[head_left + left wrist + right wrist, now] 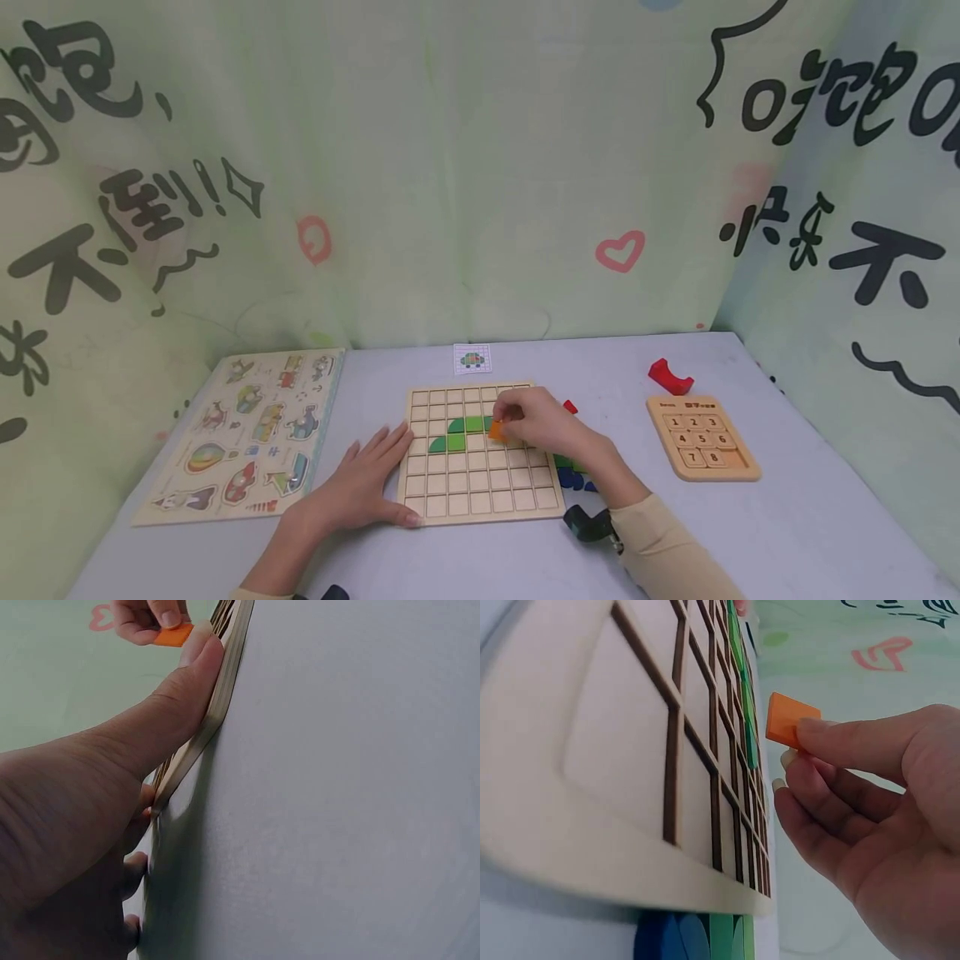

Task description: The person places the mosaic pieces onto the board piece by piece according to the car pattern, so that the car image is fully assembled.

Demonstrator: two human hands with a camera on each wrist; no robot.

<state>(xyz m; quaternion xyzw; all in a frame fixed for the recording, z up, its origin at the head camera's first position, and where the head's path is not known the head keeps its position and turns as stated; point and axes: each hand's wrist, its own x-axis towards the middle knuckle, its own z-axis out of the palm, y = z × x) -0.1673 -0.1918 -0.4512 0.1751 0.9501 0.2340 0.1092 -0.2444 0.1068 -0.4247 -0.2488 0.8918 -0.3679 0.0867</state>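
Observation:
A wooden grid board (pixel 457 505) lies on the table, with green square tiles (pixel 474 424) and rounded green tiles (pixel 437 445) set in some of its cells. Between thumb and fingers my right hand (pixel 542 422) pinches an orange square tile (pixel 791 720), held above the board close to the green tiles. My left hand (pixel 362 479) rests along the board's left side with its fingers spread. In the left wrist view the left thumb (pixel 169 705) lies against the board's edge (pixel 225 697).
A small picture card (pixel 472 359) lies behind the board. Blue tiles (pixel 573 478) and a red tile (pixel 570 407) are at its right, partly behind my forearm. A picture puzzle board (pixel 240 442) lies left; a number puzzle (pixel 702 439) and a red curved piece (pixel 671 378) lie right.

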